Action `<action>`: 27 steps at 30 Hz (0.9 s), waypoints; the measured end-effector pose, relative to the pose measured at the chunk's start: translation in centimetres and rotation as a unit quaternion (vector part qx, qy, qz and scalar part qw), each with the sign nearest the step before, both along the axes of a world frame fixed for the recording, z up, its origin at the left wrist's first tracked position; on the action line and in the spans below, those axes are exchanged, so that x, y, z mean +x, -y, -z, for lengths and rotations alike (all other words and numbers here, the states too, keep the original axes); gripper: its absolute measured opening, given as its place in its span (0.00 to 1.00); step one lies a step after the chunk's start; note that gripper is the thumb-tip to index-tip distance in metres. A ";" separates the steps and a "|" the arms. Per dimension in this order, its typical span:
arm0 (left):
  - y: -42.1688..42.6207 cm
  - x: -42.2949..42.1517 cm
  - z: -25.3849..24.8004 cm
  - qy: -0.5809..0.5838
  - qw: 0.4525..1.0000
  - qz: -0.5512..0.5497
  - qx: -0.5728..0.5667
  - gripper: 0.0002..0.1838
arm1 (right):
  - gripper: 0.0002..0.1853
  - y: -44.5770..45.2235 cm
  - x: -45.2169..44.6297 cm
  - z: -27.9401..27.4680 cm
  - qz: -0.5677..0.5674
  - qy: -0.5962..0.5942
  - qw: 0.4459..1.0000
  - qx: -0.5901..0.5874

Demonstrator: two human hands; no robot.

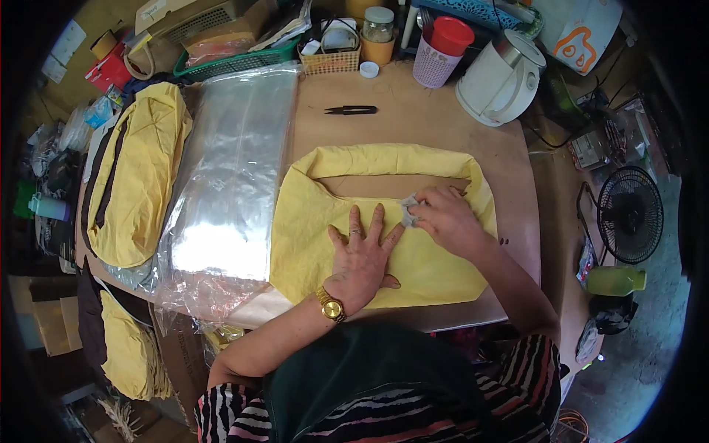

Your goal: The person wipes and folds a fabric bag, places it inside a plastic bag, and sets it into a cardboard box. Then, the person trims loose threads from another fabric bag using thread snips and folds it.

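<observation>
"What is seen nearest?"

"Striped sleeves are seen at the near edge, and a gold watch is worn on the left wrist. At the lower left, a stack of yellow pieces is seen beside the tabletop."

"And how are the hands held?"

"The left hand is laid palm down on a yellow bag, its fingers spread wide. In the right hand a crumpled grey cloth is pinched, and it is held against the bag at the lower edge of the opening."

"Where is the bag placed?"

"It is laid flat in the middle of the tabletop's near side, and bare surface is framed by its handle loop."

"What is found on either side?"

"Clear plastic sheets are laid just left of it, and next to them a second yellow item is seen with dark strips. Well apart on the right, a black fan is seen."

"And farther off?"

"Black snips are laid beyond the bag. Past them, a white kettle, a red cup set in a lattice holder, a small white lid, a tan basket and a green basket are lined along the far side."
</observation>
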State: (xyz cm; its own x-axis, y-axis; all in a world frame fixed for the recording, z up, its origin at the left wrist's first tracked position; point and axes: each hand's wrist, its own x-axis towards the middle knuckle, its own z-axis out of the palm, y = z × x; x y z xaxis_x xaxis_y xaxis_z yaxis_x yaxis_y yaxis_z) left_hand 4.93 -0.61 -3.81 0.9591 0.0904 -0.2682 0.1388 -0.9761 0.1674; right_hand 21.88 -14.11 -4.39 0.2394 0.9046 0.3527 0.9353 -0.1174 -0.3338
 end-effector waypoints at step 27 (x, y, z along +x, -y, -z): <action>0.2 -0.1 1.2 0.022 0.998 0.007 0.050 0.56 | 0.10 -3.9 0.6 3.1 -0.088 0.100 0.991 -0.018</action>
State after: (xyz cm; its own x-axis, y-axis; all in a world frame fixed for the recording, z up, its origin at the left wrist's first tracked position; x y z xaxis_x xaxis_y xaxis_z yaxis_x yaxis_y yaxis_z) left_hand 4.85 -0.85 -5.00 0.9712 0.1004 -0.2159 0.1190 -0.9901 0.0747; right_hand 22.47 -10.16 -7.52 0.0064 0.9390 0.3439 0.9894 0.0440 -0.1385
